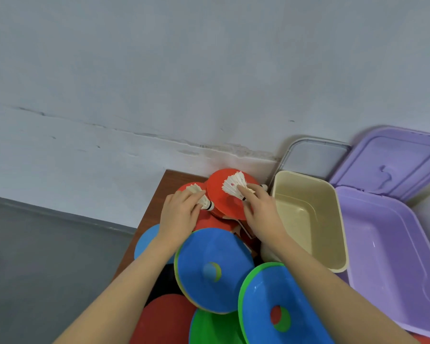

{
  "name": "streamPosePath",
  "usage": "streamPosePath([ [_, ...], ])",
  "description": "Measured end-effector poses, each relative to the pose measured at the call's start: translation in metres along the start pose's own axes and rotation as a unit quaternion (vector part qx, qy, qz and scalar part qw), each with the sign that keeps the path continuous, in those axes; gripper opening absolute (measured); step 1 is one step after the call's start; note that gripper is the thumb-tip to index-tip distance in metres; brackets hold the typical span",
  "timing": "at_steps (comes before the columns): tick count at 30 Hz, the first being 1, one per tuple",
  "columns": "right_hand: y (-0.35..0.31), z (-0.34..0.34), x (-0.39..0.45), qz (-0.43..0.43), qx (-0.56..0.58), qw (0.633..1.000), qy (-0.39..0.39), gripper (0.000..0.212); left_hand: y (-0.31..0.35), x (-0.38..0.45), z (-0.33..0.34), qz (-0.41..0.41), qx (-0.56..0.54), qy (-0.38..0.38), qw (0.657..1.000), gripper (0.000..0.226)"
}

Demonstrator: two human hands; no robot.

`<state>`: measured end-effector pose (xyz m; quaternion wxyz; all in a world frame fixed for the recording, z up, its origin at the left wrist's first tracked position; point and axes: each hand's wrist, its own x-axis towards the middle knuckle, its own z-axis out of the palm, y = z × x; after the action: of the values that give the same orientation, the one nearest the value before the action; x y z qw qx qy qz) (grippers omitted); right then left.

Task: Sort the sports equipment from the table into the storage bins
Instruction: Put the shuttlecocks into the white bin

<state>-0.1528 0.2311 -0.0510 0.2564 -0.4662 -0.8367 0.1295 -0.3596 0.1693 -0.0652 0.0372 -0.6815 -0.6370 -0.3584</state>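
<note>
Both hands reach to the far end of the brown wooden table point(152, 209), which stands against a pale grey wall point(159, 70). The left hand point(178, 216) has its fingers curled round a white feathered shuttlecock point(201, 196), cork end pointing right, above a red round paddle point(184, 188). The right hand point(261, 212) pinches a second white feathered shuttlecock point(233, 184) between thumb and forefinger, just over a larger orange-red paddle face point(219, 194).

Nearer, the table is crowded with flat plastic discs — a blue disc with a green rim point(214, 266) in the middle, another blue-and-green disc point(278, 306) at the near right, a plain blue disc point(145, 240) at the left edge, a dark red one point(164, 319) and a green one point(211, 328) at the near edge.

To the right of the table sits a cream plastic storage bin point(333, 219), and right of it a lilac plastic bin point(387, 256) with its lilac lid point(392, 160) leaning on the wall. A clear grey-rimmed lid point(315, 155) stands behind the cream bin.
</note>
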Motion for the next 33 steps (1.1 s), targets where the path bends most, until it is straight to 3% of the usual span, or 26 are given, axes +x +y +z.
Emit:
streamPosePath([
  [4,0.01,-0.028,-0.023,-0.01,0.028,0.997,0.064,0.039,0.034,0.012,-0.009,0.017,-0.043,0.041,0.998,0.032],
  [11,0.05,-0.094,-0.067,0.015,0.054,0.991,0.123,0.04,0.131,0.027,0.006,0.026,-0.099,0.017,0.995,0.034],
  [24,0.227,-0.272,-0.208,0.017,0.03,0.966,0.255,0.036,0.406,0.03,0.108,0.076,-0.271,0.006,0.96,0.025],
  [33,0.321,-0.349,-0.29,0.103,-0.066,0.952,0.281,0.037,0.553,0.016,0.16,0.079,-0.333,-0.07,0.937,0.029],
])
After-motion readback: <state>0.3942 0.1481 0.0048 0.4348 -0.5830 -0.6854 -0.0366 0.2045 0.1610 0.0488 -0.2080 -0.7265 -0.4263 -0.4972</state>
